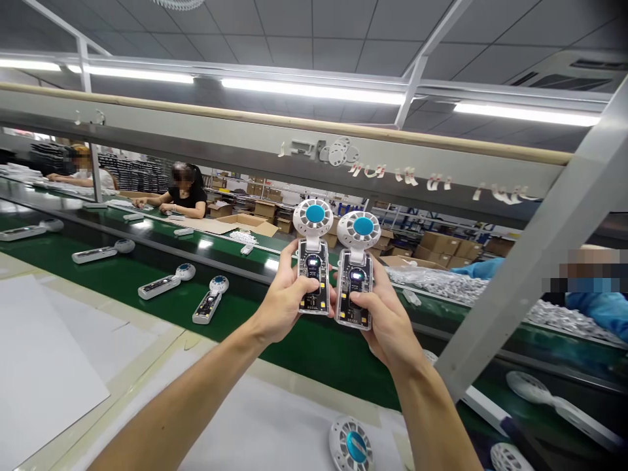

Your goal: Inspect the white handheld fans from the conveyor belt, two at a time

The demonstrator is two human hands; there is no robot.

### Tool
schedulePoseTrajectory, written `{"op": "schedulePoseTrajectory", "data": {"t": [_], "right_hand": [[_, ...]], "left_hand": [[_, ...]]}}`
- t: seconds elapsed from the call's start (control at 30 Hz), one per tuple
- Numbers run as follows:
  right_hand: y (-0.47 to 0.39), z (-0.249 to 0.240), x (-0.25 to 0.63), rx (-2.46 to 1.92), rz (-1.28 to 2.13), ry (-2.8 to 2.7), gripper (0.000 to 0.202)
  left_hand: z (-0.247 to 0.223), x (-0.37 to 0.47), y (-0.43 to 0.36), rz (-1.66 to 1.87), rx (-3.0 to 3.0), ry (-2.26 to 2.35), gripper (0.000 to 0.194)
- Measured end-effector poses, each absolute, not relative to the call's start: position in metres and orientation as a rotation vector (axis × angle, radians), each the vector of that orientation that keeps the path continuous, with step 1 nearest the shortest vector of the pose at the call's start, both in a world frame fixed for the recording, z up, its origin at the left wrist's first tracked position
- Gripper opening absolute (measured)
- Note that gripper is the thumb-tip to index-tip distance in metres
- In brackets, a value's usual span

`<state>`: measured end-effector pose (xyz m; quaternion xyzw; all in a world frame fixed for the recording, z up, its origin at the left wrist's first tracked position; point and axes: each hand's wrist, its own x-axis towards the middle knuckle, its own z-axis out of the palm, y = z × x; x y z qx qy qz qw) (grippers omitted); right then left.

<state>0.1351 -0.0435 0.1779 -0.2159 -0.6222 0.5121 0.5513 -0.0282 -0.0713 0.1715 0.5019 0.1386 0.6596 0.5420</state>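
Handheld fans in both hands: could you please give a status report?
Left hand: gripping one fan, head up. Right hand: gripping second fan, alongside. Both displays lit. Nothing seen blocking either hand.

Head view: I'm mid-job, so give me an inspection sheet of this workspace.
Surface: green worktop; white sheets on the near bench.
Job's things: left fan and right fan held side by side, heads up, displays lit.
Clutter: more fans lying on the green worktop; a round fan head at the bottom edge; small white parts heaped at far right.
Hands: left hand grips left fan; right hand grips right fan.
Cables: nothing seen.
Surroundings: co-workers opposite; cardboard boxes; lit tube lights.
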Motion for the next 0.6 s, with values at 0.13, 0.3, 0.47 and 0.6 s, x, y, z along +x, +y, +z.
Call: {"op": "schedulePoseTrajectory", "data": {"t": [0.13,0.3,0.47,0.6], "right_hand": [[-0.046,0.177,0.133,-0.501,1.198,-1.393,0.074],[-0.036,0.17,0.122,-0.648,1.322,-1.193,0.052],[-0.033,0.18,0.128,-0.769,0.877,-1.139,0.037],[-0.056,0.191,0.151,-0.575,0.507,-1.239,0.014]], "left_hand": [[0.172,-0.028,-0.072,1.597,1.18,0.374,0.067],[0.166,-0.032,-0.061,1.74,1.259,0.792,0.044],[0.153,-0.056,-0.035,2.226,1.471,1.278,0.036],[0.154,-0.083,-0.027,2.518,1.626,1.534,0.029]]}}
